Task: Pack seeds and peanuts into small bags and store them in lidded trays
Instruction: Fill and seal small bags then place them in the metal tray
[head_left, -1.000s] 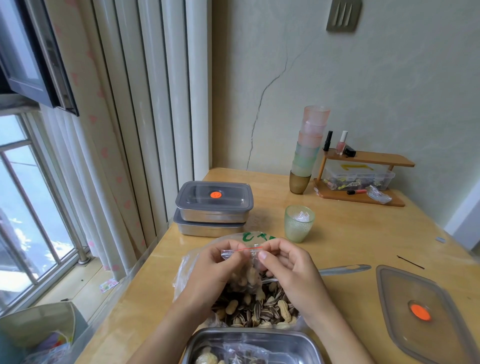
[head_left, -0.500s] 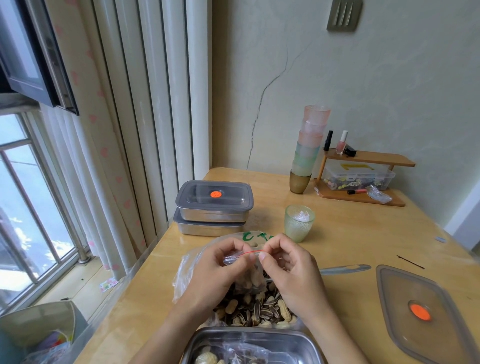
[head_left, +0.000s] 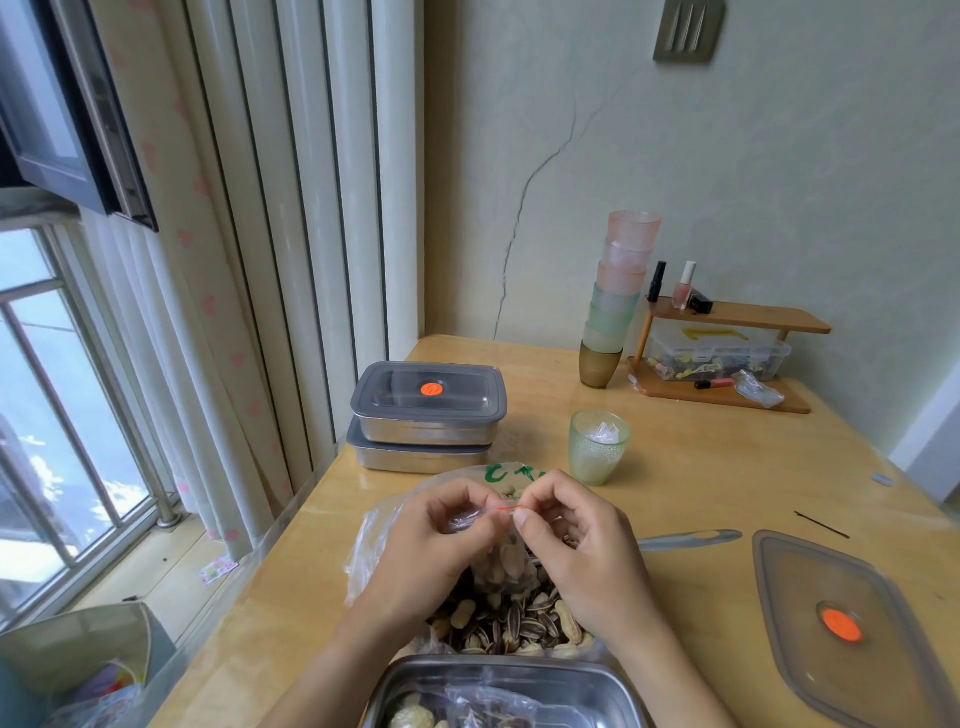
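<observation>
The left hand (head_left: 434, 540) and the right hand (head_left: 582, 551) are meeting just above the middle of the pale wooden worktop (head_left: 701, 467), each pinching the top edge of a small clear zip bag (head_left: 506, 569) between thumb and curled fingers. The bag's thin red seal strip (head_left: 506, 511) is showing between the two thumbs. The small bag is hanging from that pinch, its body filled with pale peanuts. It is hanging directly over a large crumpled clear plastic bag (head_left: 371, 540) with green lettering on its far edge, which is lying open on the worktop and holding a heap of striped seeds and peanuts (head_left: 519, 623). Just nearer the person, at the bottom edge of the view, an open rectangular steel tray (head_left: 587, 686) is holding filled small bags (head_left: 483, 706). To the right, a loose translucent grey lid with an orange disc (head_left: 810, 587) is lying flat, and a grey metal handle (head_left: 691, 540) is sticking out from behind the right hand. Farther back, a ribbed green cup (head_left: 597, 457) is standing near two stacked steel trays (head_left: 426, 410), the upper one wearing a grey lid.
</observation>
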